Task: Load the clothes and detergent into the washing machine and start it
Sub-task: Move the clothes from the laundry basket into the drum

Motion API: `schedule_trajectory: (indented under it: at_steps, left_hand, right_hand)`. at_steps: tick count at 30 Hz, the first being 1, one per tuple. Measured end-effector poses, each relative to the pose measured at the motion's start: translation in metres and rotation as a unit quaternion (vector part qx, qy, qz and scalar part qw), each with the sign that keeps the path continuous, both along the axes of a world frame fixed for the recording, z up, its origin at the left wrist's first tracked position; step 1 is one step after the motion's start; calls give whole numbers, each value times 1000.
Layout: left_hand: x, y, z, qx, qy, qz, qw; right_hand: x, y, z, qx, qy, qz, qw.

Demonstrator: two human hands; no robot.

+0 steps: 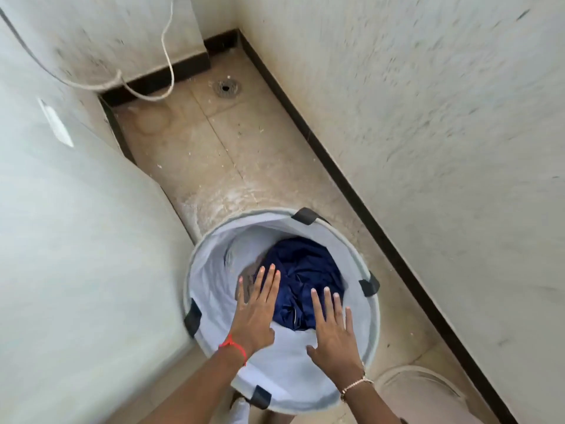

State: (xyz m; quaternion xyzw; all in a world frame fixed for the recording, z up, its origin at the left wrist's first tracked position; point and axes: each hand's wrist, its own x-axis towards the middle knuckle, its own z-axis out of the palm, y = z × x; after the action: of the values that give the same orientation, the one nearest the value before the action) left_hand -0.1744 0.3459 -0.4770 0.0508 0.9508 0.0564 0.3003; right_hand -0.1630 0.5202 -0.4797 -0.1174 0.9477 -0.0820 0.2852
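Nearest at six o'clock, the left hand [256, 310] and right hand [333, 327], fingers spread and empty, reach into the round pale-grey fabric laundry basket [211, 270] toward crumpled navy-blue clothes [305, 270], apparently the unloading step; next, grip and lift toward the white washing machine [76, 240] at nine o'clock.

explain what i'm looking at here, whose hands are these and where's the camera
One picture, taken by a camera worn on a person's head, looking down at their own hands. The left hand, with a red thread on its wrist, and the right hand, with a bracelet, reach open into a round pale laundry basket on the tiled floor. Neither holds anything yet. Dark blue clothes lie in the basket. The big white shape on the left is probably the washing machine. A floor drain sits farther back.
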Motion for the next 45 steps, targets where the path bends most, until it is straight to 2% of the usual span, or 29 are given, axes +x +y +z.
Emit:
schedule_trajectory:
  at_steps: [3,9,15,20,29,31,33,35,37,39,41,43,45]
  left_hand:
    - [-20,8,-74,-43,-17,-42,998]
    - [-45,9,-194,-94,3,-85,992]
    - [-58,9,-256,-105,-17,-96,990]
    - [-70,15,-283,-103,-27,-94,990]
    - [-68,21,-316,12,-120,-82,989]
    - [-64,18,-313,9,-115,-119,986]
    - [-59,16,-311,-33,-71,-183,980]
    - [-59,15,-307,-73,5,-275,959]
    - [-56,17,-303,-117,12,-330,937]
    - [-50,21,-293,-123,2,-318,940]
    - [-48,24,-275,-99,14,-258,961]
    - [-40,24,-251,-83,30,-284,955]
    - [-31,19,-219,-14,28,-161,986]
  right_hand:
    - [-9,4,-72,47,-9,44,998]
    - [-36,13,-170,131,42,93,986]
    - [-50,19,-208,171,16,96,980]
    - [-56,17,-231,134,11,57,989]
    - [-57,19,-257,82,-28,40,995]
    - [-58,20,-258,73,-37,53,995]
    - [-60,21,-255,76,-51,68,993]
    - [-63,19,-249,80,-64,74,992]
    - [-66,17,-242,78,-61,77,992]
    - [-67,14,-230,80,-53,86,992]
    - [-67,14,-211,80,-36,94,992]
    - [-64,14,-184,72,-17,97,993]
    - [-59,14,-152,65,-12,91,994]
